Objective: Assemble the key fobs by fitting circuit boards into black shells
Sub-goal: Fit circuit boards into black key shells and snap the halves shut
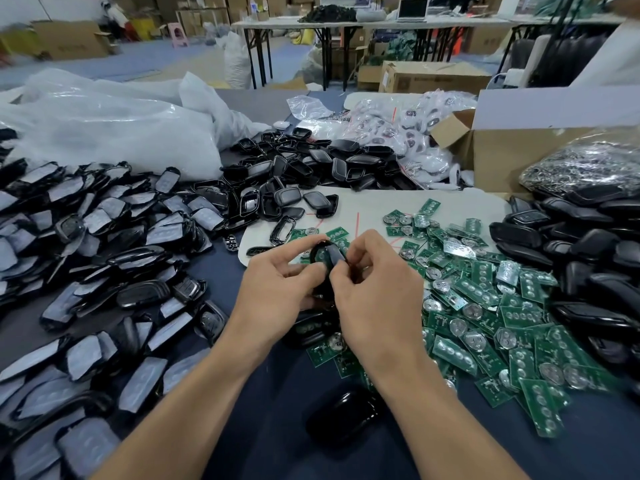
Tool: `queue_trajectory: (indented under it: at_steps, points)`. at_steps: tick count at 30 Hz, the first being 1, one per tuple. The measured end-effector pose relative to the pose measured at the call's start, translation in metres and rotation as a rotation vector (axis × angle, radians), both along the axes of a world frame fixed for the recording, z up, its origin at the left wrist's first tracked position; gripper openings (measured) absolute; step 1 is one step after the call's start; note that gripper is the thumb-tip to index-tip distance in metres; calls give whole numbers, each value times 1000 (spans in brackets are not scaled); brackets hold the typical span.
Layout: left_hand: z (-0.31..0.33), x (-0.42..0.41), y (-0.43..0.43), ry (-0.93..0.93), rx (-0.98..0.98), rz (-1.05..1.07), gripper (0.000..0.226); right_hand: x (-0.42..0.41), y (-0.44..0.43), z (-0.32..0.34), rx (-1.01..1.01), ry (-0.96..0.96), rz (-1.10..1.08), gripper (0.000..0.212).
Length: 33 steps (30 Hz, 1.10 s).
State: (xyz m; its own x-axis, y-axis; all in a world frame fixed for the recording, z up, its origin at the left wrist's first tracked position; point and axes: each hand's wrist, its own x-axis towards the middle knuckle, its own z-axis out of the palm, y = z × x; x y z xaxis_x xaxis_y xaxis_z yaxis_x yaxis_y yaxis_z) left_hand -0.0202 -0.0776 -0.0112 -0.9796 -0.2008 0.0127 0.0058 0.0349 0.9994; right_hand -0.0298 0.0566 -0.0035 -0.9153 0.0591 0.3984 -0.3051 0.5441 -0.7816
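My left hand and right hand pinch one glossy black oval plastic shell. Board-fitting step, I judge; next: press it home.

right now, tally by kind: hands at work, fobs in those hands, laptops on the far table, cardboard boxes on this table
hands: 2 (left hand, right hand)
key fob gripped by both: 1
laptop: 1
cardboard box: 1
total: 5
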Motion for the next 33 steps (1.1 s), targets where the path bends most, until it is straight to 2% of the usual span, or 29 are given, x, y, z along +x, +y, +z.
queue_trajectory:
  at_steps: [3,11,13,16,24,30,33]
  points:
    - [0,0,-4,-5,-7,-1,41,1,0,0,21,-6,9,24]
    - [5,2,-8,-40,158,-5,28,5,1,1,69,26,77,12]
    - [5,2,-9,-43,172,1,27,5,2,1,38,20,113,20]
    - [5,1,-10,-27,203,21,25,6,4,3,38,17,154,21]
    - [3,-1,-15,32,258,-32,49,3,4,0,-16,31,174,20]
    - [3,-2,-17,27,243,-59,45,3,4,-1,-115,-74,188,40]
    - [3,-2,-18,21,240,-71,44,0,5,-3,-148,-109,174,40]
